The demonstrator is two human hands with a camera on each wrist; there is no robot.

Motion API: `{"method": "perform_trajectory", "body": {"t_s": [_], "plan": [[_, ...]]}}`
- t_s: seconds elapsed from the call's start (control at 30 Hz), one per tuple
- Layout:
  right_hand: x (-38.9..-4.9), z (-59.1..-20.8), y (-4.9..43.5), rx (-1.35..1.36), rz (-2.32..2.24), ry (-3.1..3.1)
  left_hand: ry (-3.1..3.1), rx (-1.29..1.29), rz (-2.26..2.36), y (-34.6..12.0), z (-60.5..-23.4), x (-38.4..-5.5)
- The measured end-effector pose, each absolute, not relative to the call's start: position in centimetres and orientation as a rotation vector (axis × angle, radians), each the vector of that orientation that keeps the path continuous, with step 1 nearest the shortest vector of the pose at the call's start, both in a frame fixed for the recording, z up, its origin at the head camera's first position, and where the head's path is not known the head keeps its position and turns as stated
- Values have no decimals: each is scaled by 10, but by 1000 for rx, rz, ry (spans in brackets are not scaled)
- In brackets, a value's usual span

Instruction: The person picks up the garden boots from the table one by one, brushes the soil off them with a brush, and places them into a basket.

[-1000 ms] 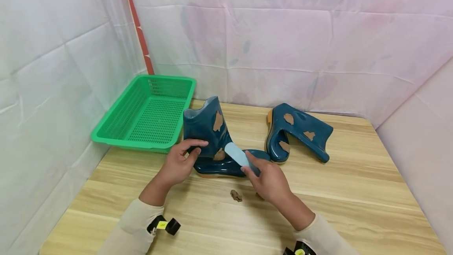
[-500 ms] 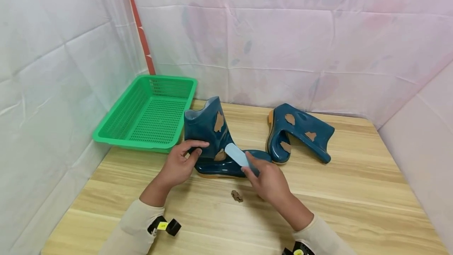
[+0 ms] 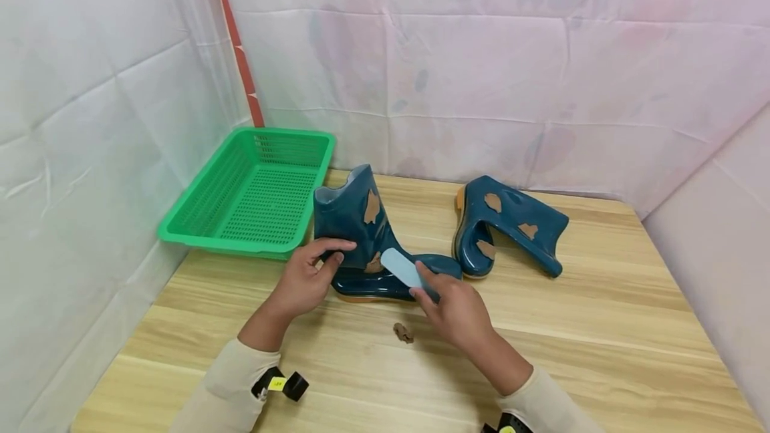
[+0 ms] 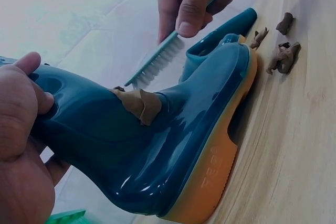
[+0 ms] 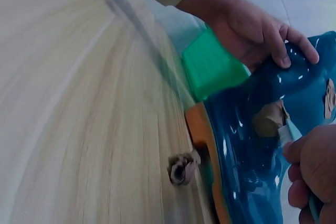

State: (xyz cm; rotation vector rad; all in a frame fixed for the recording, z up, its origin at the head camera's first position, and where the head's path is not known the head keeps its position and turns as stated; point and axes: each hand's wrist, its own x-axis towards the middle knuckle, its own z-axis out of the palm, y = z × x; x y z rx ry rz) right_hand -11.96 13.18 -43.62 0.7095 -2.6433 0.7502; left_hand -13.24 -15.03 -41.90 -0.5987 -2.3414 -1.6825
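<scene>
A dark blue rain boot (image 3: 343, 226) with an orange sole stands upright, its shaft sagging open at the top. My left hand (image 3: 309, 277) grips the lower back of the shaft, thumb and forefinger denting the rubber. Held in my right hand (image 3: 460, 306) is a light blue brush (image 3: 402, 267). Its white bristles (image 4: 157, 66) face the boot's ankle in the left wrist view, right by a brown mud-like patch (image 4: 142, 106). Another brown patch (image 3: 371, 207) sticks higher on the shaft.
A second blue boot (image 3: 520, 216), with several brown patches, lies on its side at the right, close to the first boot's toe. A green basket (image 3: 171, 226) stands at the back left. Brown clumps (image 4: 286, 59) lie on the wooden table (image 3: 601, 326) in front.
The brush head has dipped slightly toward the front of the boot, by the ankle patch. My left hand and both boots look unmoved.
</scene>
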Motion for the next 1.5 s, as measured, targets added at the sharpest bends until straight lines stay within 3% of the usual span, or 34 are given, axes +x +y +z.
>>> {"method": "perform_trajectory", "body": {"t_s": [0.27,0.5,0.77,1.07,1.33,1.5], "plan": [[-116,-433,120,917,705,-2502,-2330,-581,-1659,-152,-421,-132],[-116,-436,130,758,684,-2624,-2336,-607,-1672,-151,-422,-133],[-113,-433,119,919,687,-2499,-2336,-576,-1671,-153,-420,-131],[-116,-438,130,790,662,-2626,-2331,-616,-1691,-153,-422,-135],[-114,-436,118,967,654,-2490,-2318,-594,-1681,-155,-420,-132],[-115,-439,125,873,584,-2575,-2327,-605,-1689,-153,-422,-133]]}}
